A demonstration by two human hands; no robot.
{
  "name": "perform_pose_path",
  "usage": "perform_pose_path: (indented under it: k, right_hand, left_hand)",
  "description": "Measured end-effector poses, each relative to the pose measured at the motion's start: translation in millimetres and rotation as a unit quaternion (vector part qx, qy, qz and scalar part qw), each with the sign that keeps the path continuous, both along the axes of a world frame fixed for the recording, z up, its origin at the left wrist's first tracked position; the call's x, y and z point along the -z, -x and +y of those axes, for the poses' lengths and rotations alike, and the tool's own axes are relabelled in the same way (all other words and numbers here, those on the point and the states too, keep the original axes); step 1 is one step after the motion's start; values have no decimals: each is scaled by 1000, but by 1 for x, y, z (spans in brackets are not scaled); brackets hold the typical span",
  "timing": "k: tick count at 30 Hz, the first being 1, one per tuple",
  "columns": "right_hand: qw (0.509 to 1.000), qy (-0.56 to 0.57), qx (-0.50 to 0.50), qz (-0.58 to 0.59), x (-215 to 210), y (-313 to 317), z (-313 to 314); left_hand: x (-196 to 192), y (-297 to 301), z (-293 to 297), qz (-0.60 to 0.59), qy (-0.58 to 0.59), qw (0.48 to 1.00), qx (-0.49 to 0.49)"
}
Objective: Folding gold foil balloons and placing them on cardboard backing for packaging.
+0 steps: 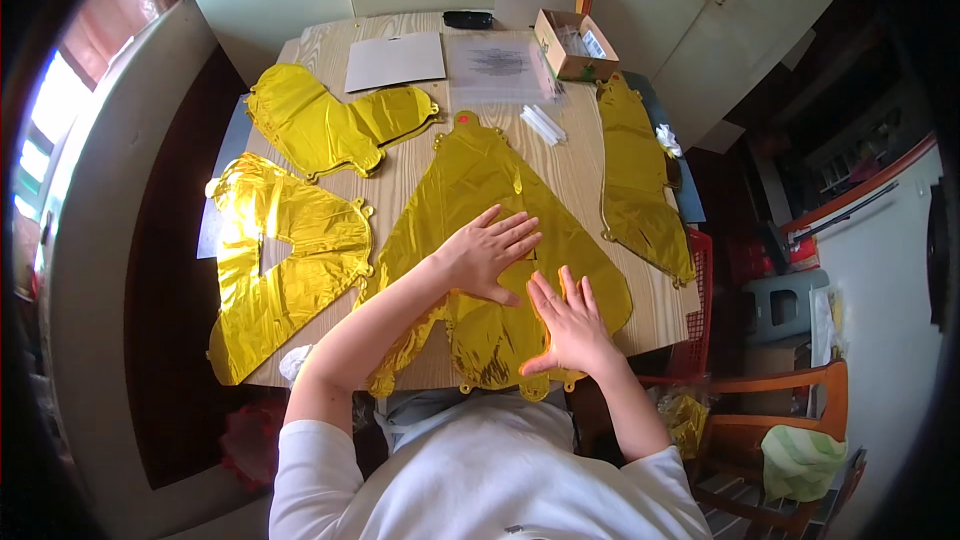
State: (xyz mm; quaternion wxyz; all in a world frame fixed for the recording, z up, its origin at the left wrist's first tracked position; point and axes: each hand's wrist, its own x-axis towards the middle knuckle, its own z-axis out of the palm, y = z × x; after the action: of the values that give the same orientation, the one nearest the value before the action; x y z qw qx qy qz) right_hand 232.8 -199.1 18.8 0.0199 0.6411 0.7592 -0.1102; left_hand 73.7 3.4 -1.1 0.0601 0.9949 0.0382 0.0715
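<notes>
A flat gold foil balloon [465,190], roughly triangular with small tabs along its edges, lies in front of me. My left hand [490,252] rests palm down on its middle with the fingers spread. Lower and to the right, my right hand [572,325] is also spread open on or just above the foil; I cannot tell if the whole palm touches. Neither hand holds anything. Beside it on the left lie another gold foil balloon [325,225] with an opening in it and a bent gold one [310,125] farther back. A long gold foil balloon [640,170] lies at the right.
Toward the table's back are a white sheet [395,62], a clear plastic sleeve [500,70], white strips [543,125], a black object [468,19] and an open cardboard box [575,48] with small packets. A wooden chair [770,390] and a red basket [697,290] stand at the right.
</notes>
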Motion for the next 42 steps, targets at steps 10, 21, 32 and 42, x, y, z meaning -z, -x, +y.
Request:
perform_pose_path:
  k: [10,21,32,42]
  right_hand:
    - [999,-36,-18,-21,-6,-3,-29]
    - [965,-163,67,196,-24,4,-106]
    - [663,-119,467,572,29,26,-117]
    - [909,-283,67,297,1,71,-66]
  left_hand:
    - [-2,-1,-1,2,-10,1000,-10]
    - [-2,-2,0,4,4,1000,-7]
    - [-5,-3,-1,17,-9,1000,-10]
    - [-3,-4,2,19,-20,1000,4]
